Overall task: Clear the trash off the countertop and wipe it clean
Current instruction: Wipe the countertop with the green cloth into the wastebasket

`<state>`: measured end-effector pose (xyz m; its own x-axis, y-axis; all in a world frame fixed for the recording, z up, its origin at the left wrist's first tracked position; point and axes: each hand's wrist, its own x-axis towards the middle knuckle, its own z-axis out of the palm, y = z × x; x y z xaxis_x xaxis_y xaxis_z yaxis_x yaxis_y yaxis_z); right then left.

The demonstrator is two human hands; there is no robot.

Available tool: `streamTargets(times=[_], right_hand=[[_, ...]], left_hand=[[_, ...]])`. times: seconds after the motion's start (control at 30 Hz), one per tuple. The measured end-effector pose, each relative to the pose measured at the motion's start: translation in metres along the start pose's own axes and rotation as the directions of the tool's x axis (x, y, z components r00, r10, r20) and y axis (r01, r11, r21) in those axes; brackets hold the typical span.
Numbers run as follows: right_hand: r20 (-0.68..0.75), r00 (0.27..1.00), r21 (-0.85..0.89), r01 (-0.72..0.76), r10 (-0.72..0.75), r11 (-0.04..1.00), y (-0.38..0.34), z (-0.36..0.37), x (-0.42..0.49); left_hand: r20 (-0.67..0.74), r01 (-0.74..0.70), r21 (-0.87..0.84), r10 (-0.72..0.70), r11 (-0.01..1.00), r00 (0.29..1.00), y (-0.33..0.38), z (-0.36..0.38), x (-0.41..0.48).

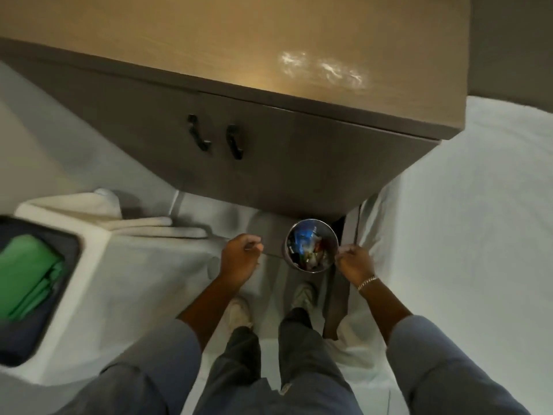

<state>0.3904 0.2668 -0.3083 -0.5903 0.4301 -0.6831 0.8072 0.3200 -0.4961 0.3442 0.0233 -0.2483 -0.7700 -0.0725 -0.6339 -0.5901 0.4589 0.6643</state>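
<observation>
The wooden countertop (209,40) fills the top of the view, bare except for a whitish smear (323,68) near its right end. A small round metal bin (311,245) full of mixed wrappers stands on the floor below the cabinet. My left hand (241,259) hangs just left of the bin, fingers curled, nothing visible in it. My right hand (354,263), with a bracelet at the wrist, hangs by the bin's right rim, fingers pinched together and apparently holding nothing.
The cabinet front has two black handles (215,140). White sheets cover the floor and the furniture on the right (463,220). At the left, a white-draped block holds a dark tray (45,324) with folded green cloth (28,277) in it, with white towels (89,211) behind.
</observation>
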Motion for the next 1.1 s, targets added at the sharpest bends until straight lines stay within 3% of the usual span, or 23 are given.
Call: streamTargets(times=[0.1,0.2,0.3,0.4,0.43,0.5,0.63,0.73,0.8,0.9,0.93,1.0,1.1], right_hand=[[0.153,0.972,-0.048,0.189,-0.180,0.981,-0.048,0.043,-0.040],[0.224,0.872,0.052,0.435,-0.435,0.899,-0.123,0.112,-0.094],[0.373,0.697,0.171,0.596,-0.612,0.784,-0.204,0.196,-0.159],[0.361,0.518,0.175,0.779,-0.775,0.602,-0.267,0.267,-0.205],[0.348,0.468,0.167,0.821,-0.812,0.546,-0.282,0.287,-0.217],[0.382,0.410,0.074,0.880,-0.828,0.469,-0.301,0.322,-0.230],[0.577,0.429,-0.208,0.900,-0.695,0.383,-0.311,0.373,-0.236],[0.592,0.414,-0.161,0.901,-0.691,0.402,-0.312,0.375,-0.243],[0.480,0.383,-0.018,0.904,-0.789,0.428,-0.304,0.351,-0.243],[0.188,0.333,0.065,0.934,-0.924,0.350,-0.270,0.288,-0.231],[0.157,0.352,0.037,0.932,-0.923,0.362,-0.251,0.265,-0.221],[0.242,0.445,-0.051,0.893,-0.862,0.447,-0.208,0.227,-0.199],[0.269,0.640,-0.444,0.745,-0.720,0.497,-0.136,0.186,-0.143]], left_hand=[[-0.142,-0.036,-0.098,0.022,0.995,0.990,-0.020,-0.076,-0.028],[-0.380,-0.048,-0.305,-0.075,0.951,0.922,-0.038,-0.153,-0.056],[-0.642,-0.110,-0.457,-0.242,0.882,0.728,-0.070,-0.227,-0.072],[-0.834,-0.048,-0.342,-0.280,0.938,0.474,-0.102,-0.280,-0.070],[-0.846,-0.025,-0.336,-0.291,0.941,0.446,-0.113,-0.294,-0.065],[-0.773,0.021,-0.429,-0.379,0.903,0.508,-0.127,-0.313,-0.052],[-0.561,0.085,-0.655,-0.559,0.751,0.611,-0.145,-0.338,-0.026],[-0.411,0.027,-0.804,-0.588,0.594,0.696,-0.141,-0.350,-0.026],[-0.396,-0.065,-0.838,-0.522,0.542,0.756,-0.128,-0.345,-0.031],[-0.381,-0.159,-0.838,-0.350,0.522,0.855,-0.095,-0.302,-0.034],[-0.335,-0.143,-0.836,-0.287,0.529,0.898,-0.084,-0.278,-0.032],[-0.246,-0.082,-0.812,-0.211,0.578,0.946,-0.070,-0.225,-0.022],[0.005,0.087,-0.760,-0.128,0.644,0.992,-0.070,-0.127,0.011]])
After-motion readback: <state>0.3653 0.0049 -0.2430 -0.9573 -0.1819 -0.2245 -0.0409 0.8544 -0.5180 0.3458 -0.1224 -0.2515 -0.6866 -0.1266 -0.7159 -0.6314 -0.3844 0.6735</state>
